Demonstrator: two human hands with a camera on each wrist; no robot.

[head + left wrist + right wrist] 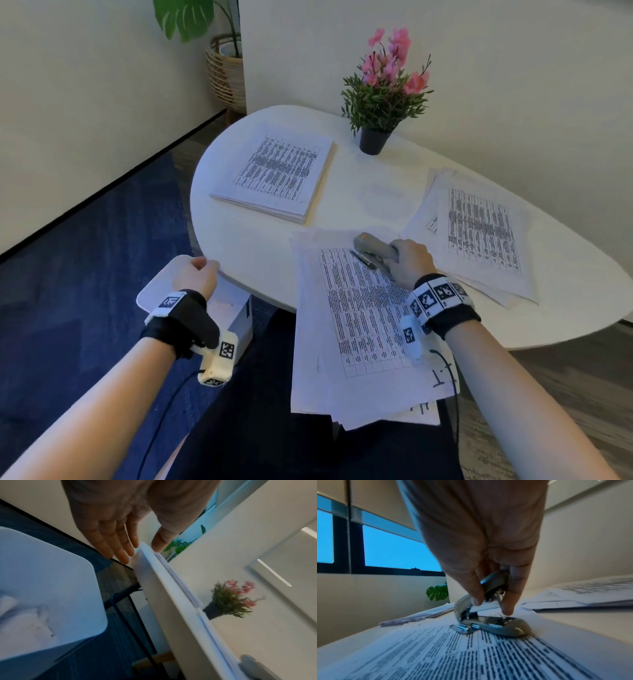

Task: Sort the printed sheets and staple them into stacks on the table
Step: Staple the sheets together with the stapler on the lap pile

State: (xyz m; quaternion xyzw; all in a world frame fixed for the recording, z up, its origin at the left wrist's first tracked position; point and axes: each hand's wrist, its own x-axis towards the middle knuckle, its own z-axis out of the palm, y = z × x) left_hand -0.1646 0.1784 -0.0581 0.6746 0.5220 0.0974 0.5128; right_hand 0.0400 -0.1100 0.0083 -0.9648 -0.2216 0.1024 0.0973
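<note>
White laminate, the counter [260, 240] is a long rounded slab carrying three lots of printed sheets: a squared stack [277, 174] at the far left, a fanned pile [479, 233] at the right, and a loose near pile [356, 308] that overhangs the front edge toward the person's lap. Behind them stands a potted pink-flowered plant [383, 99]. The left hand [195, 277] lies at the counter's near-left edge, fingers fairly straight and gripping nothing, thumb over the rim in the left wrist view. The right hand [409, 262] has its fingers curled round the upper arm of a grey stapler [371, 251], which gapes open with its base on the top corner of the near pile. The likely trouble lies there: the sheets under the stapler look unevenly aligned and nothing holds them down, so pressing now could pin them crooked or miss lower pages. Because much of that pile hangs off the edge, a push could also slide it to the floor.
</note>
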